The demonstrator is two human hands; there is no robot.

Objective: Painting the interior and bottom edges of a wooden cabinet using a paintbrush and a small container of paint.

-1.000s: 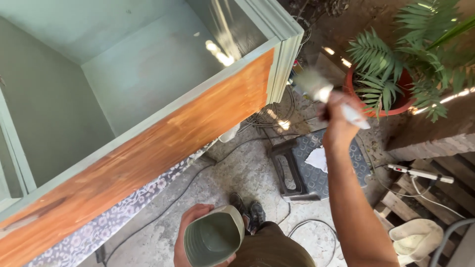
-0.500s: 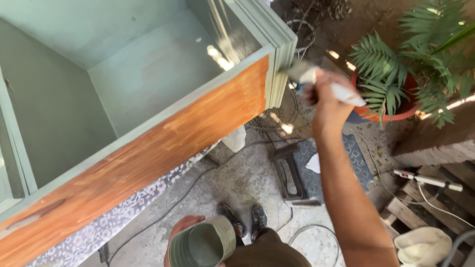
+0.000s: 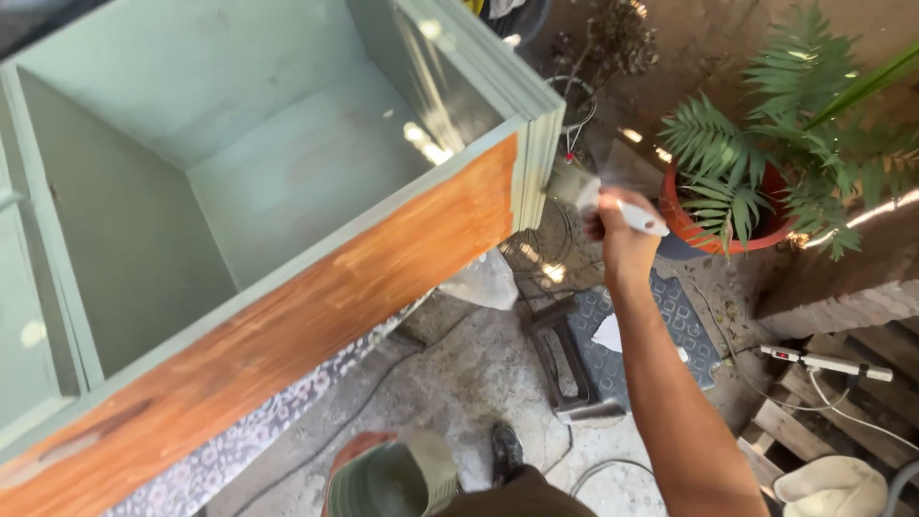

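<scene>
Now: green cabinet [image 3: 287, 172] fills left, bare wood face near | paint can [image 3: 392, 479] gripped in left hand [image 3: 354, 455], near | right hand [image 3: 622, 230] clamped on brush [image 3: 584, 191] at right corner trim | next calls for steady strokes.

Concrete floor [image 3: 459, 383] bears a step stool [image 3: 613, 354], cables [image 3: 373, 402], potted fern [image 3: 737, 191].

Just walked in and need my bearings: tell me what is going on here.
A person is painting a large open wooden cabinet, pale green inside with a bare orange-brown wood side. The right hand holds a white-handled paintbrush with its bristles at the green moulded corner of the cabinet. The left hand holds a green-stained paint tin low by the body. A potted fern in a red pot stands on the concrete floor nearby.
</scene>
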